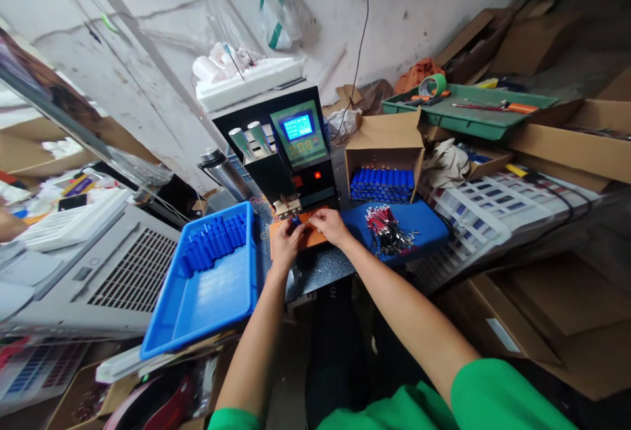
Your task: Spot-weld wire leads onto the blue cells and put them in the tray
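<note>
My left hand (286, 243) is closed around a blue battery cell (296, 219), directly below the electrodes of a spot welder (288, 206). Only a small part of that cell shows between the fingers. Close by on the right, my right hand (329, 225) has its thumb and fingertips pinched together near the cell; whatever they hold is too small to make out. Both hands are over an orange plate (315, 238) at the machine's base. The welder's screen (298, 127) is lit blue, and a red switch (317, 175) glows below it.
To the left, a blue tray (207, 311) holds several blue cells. A cardboard box (384, 137) of cells stands right of the welder. Red and black wire leads (387, 229) lie on a blue pad (428, 226). A steel flask (224, 173) and a green tray (473, 121) stand farther back.
</note>
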A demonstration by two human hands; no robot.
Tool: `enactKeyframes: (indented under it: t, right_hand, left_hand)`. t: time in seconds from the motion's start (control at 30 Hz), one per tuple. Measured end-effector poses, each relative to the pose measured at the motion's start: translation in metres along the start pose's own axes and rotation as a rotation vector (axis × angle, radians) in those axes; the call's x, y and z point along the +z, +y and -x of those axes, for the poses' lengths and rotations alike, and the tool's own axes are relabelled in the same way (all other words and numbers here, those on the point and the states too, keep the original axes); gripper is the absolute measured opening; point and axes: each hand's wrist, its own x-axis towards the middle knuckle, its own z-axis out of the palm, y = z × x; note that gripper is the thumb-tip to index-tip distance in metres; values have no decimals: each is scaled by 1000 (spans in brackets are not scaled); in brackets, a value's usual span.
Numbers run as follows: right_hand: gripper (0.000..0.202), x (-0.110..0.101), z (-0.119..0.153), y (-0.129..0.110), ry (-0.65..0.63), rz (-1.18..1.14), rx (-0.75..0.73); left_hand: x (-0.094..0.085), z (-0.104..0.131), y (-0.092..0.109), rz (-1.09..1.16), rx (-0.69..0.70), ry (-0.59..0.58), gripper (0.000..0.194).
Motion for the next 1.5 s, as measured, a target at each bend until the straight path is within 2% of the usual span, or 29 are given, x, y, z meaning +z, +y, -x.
enactKeyframes:
  t: [0.17,0.37,0.5,0.7,0.93,1.5]
  right_hand:
    - [29,1,0,2,6,6,3]
    - [24,5,-3,3,-11,-41,138]
    - [22,7,-2,-5,-11,-102,195]
    - [21,15,-6,-20,-8,-147,184]
    - [13,24,-15,-15,-2,-31,236]
    - [28,24,-14,-15,-10,-48,209]
  left_hand:
    - [1,2,-6,22,-29,-1,29]
    - [3,4,-20,98,-31,-68,31]
    - [3,5,-24,110,-17,-73,30]
    - [5,4,-31,110,-6,-65,30]
    - [6,3,-45,89,8,-63,32]
    - [4,5,-38,72,23,-64,30]
